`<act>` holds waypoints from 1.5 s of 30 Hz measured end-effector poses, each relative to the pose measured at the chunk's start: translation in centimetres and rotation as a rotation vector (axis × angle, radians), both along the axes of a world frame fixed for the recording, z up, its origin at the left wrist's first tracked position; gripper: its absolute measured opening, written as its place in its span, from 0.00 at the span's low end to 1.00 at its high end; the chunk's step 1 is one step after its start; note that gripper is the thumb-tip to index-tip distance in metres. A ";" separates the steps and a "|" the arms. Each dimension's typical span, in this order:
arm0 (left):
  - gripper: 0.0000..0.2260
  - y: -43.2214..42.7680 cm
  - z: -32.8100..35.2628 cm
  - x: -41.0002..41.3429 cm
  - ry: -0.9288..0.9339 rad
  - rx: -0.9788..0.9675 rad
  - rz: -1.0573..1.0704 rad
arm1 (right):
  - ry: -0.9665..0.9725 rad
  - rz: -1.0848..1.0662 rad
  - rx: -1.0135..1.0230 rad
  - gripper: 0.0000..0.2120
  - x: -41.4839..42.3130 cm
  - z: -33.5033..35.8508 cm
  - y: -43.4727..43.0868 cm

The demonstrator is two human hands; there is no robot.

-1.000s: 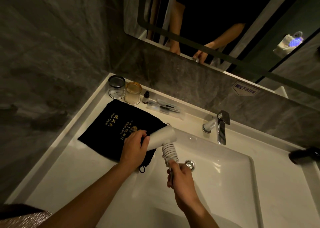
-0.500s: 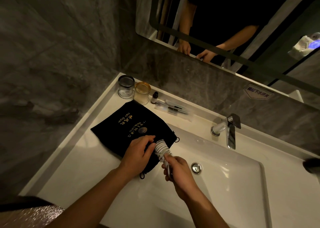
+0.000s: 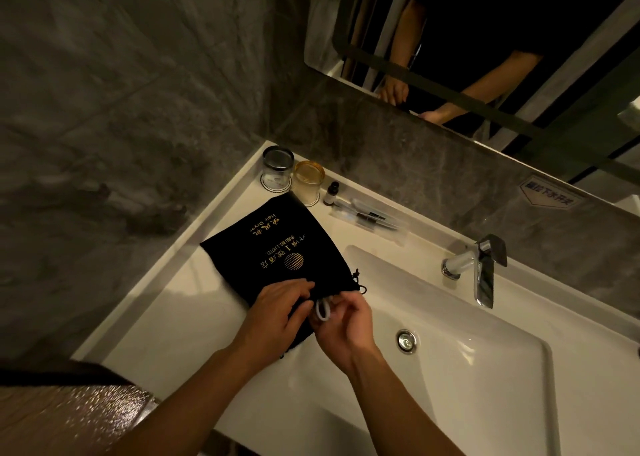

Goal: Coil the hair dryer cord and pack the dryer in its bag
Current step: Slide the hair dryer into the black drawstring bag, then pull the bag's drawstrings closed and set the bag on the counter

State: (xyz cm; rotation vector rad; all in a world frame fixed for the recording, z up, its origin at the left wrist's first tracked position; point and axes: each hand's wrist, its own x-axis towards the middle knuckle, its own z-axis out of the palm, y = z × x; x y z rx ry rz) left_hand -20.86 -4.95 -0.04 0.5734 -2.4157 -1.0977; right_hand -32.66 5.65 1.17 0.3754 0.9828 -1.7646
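Dryer now inside black bag point(image 3: 277, 247), white cord point(image 3: 322, 310) protruding

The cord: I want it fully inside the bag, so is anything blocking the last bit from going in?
Nothing visible blocks it. A white loop of cord sits at the black bag mouth, between the left hand and right hand. The drawstring lies off to the far side.
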 end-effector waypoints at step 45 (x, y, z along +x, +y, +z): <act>0.02 0.1 7.2 7.7 -0.125 0.167 0.264 | 1.300 0.899 0.610 0.28 -10.3 8.7 -2.0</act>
